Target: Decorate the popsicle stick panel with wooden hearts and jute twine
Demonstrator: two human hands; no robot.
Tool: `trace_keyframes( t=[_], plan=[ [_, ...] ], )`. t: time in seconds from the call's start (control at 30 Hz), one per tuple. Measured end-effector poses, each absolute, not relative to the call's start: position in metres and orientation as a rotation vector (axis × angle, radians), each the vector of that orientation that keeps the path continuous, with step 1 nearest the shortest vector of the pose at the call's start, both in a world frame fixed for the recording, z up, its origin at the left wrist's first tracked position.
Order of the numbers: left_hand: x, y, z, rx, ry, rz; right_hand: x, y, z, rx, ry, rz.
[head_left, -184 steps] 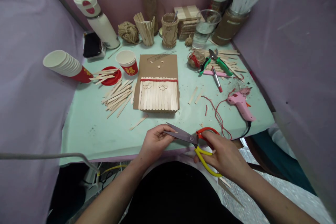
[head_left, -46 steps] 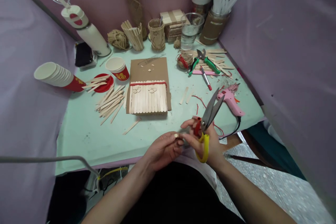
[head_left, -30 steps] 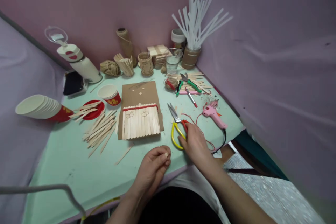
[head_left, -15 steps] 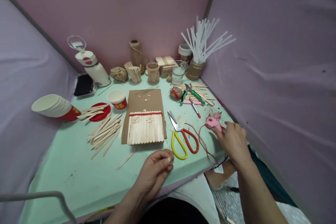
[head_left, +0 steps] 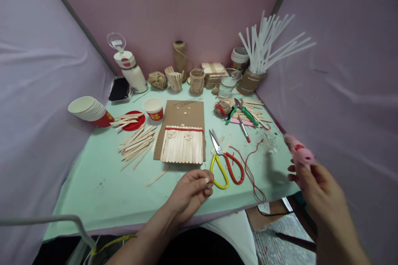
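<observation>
My right hand (head_left: pixel 320 186) grips a pink hot glue gun (head_left: pixel 302 155), raised off the right edge of the table with its nozzle up and to the left. At the front of the table my left hand (head_left: pixel 194 190) pinches a small pale wooden piece (head_left: pixel 207 180) between thumb and fingers. Just behind it lies a panel of craft sticks (head_left: pixel 182 149) with a red cord band and small round wood pieces, resting on brown cardboard (head_left: pixel 186 114). Scissors (head_left: pixel 222 157) with one yellow and one red handle lie right of my left hand.
Loose craft sticks (head_left: pixel 137 147) and paper cups (head_left: pixel 90 112) are on the left. Pruning shears (head_left: pixel 244 112), a marker (head_left: pixel 244 129) and red cord (head_left: pixel 248 169) lie on the right. A glass of water (head_left: pixel 228 85), twine and a jar of white sticks (head_left: pixel 248 80) line the back.
My right hand has lifted the glue gun off the table and carried it right. My left hand keeps its pinch on the small piece. The view has shifted.
</observation>
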State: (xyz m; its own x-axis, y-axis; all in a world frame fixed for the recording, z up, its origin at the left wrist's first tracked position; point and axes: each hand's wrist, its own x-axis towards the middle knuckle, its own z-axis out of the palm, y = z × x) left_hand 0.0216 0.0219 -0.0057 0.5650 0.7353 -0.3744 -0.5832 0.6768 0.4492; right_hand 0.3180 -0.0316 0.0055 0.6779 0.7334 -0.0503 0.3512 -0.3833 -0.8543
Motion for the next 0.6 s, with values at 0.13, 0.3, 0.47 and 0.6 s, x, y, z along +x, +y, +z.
trace_keyframes(
  t=[0.13,0.3,0.47,0.6],
  plan=[
    [0.025,0.023,-0.005,0.26,0.563,0.785,0.285,-0.042,0.026,-1.521,-0.64,0.912],
    [0.023,0.022,-0.007,0.226,0.563,0.82,0.251,-0.062,0.021,-1.336,-0.915,1.331],
    [0.017,0.02,-0.012,0.223,0.593,0.872,0.228,-0.073,0.017,-1.25,-1.193,1.459],
    [0.014,0.022,-0.013,0.27,0.598,0.897,0.211,-0.073,0.023,-1.225,-1.289,1.365]
  ],
)
